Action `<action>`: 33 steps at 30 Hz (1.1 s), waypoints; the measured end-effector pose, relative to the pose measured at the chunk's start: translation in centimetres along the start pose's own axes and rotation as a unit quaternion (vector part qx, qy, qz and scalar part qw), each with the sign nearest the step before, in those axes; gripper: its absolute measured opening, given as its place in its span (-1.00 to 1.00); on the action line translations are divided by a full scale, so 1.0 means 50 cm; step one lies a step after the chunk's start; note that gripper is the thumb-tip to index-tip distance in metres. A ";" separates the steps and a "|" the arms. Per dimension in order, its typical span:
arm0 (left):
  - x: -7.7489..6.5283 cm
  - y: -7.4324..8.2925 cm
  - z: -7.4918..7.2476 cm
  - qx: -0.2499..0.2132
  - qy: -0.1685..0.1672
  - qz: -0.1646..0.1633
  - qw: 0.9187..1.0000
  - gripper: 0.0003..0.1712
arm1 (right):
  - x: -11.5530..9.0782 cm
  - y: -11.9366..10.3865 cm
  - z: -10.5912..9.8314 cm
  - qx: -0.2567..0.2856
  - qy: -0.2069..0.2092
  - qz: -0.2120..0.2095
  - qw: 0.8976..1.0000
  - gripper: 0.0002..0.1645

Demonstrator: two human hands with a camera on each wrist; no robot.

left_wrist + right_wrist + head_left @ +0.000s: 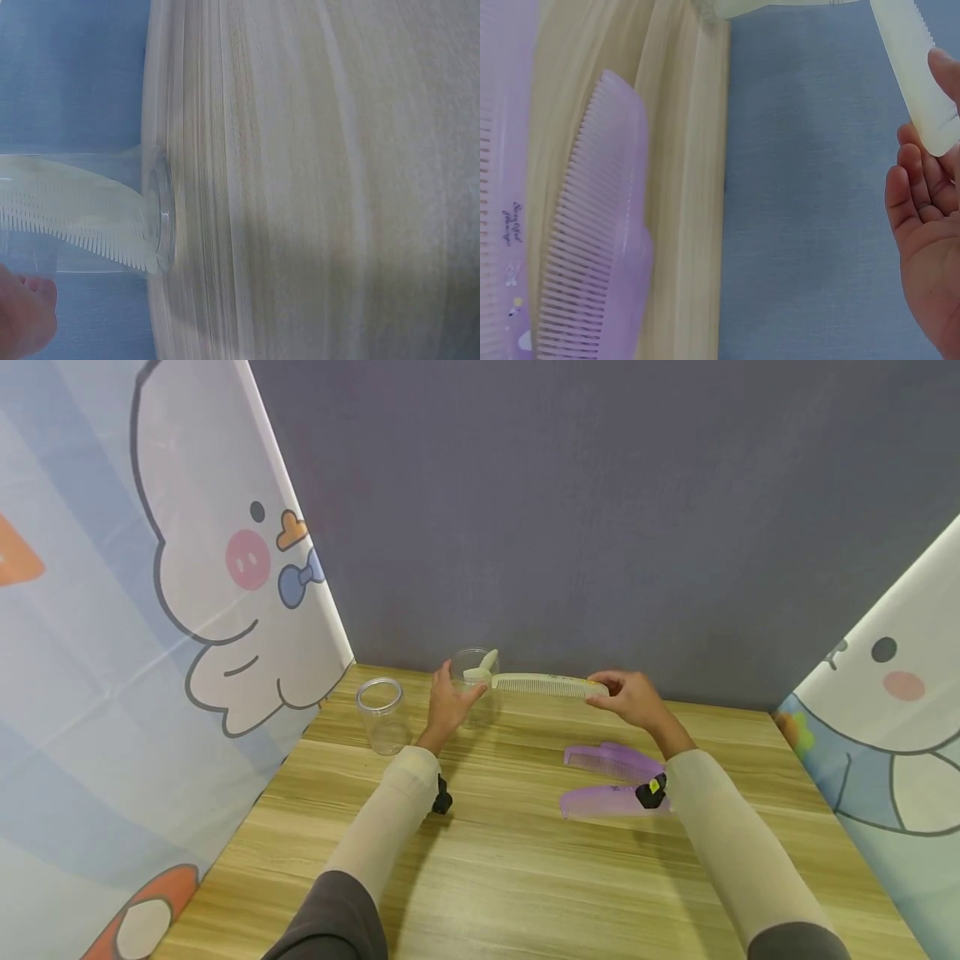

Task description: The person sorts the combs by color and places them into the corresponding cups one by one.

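Note:
My right hand (632, 697) pinches a pale yellow-green comb (543, 686) by one end. The comb lies roughly level in the air, teeth down, its far end near my left thumb. My left hand (448, 700) holds a clear plastic jar (480, 714), fingers on its left side and thumb across the front. Another pale comb (75, 210) leans inside this jar, teeth showing through the wall in the left wrist view. In the right wrist view, my right hand's thumb and fingers (911, 199) meet at the held comb's end.
A second clear jar (386, 727) stands on the wooden table (495, 877) left of my left hand. Two purple combs (611, 762) (603, 802) lie near my right wrist. A grey wall (570, 510) rises behind, with printed cartoon curtains (225, 568) at the sides.

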State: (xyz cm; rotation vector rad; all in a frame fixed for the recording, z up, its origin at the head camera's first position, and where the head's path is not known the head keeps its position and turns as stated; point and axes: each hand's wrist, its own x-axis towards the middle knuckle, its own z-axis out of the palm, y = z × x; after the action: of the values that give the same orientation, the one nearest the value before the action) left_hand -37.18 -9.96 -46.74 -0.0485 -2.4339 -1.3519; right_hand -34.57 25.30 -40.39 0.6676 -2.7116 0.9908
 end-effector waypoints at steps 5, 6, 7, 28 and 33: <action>-0.002 0.002 -0.001 0.000 -0.003 -0.001 1.000 0.12 | 0.013 -0.016 -0.004 0.003 -0.001 0.026 1.000 -0.48; -0.002 0.002 -0.001 0.000 -0.004 -0.001 1.000 0.12 | 0.016 -0.019 -0.004 0.003 0.000 0.030 1.000 -0.47; -0.002 0.002 -0.001 0.001 -0.005 -0.001 1.000 0.12 | 0.018 -0.021 -0.003 0.002 0.001 0.033 0.999 -0.46; 0.002 -0.001 -0.002 0.009 -0.009 0.001 1.000 0.13 | 0.078 -0.115 0.023 0.008 0.076 0.077 0.994 -0.31; 0.001 -0.001 -0.002 0.008 -0.010 -0.002 1.000 0.12 | 0.093 -0.149 0.032 0.018 0.087 0.072 0.993 -0.29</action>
State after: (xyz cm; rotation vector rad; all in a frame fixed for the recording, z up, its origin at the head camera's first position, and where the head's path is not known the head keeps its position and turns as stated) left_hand -37.22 -10.08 -46.70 -0.0546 -2.4625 -1.3404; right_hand -35.18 17.60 -35.91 0.3747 -2.6235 1.0786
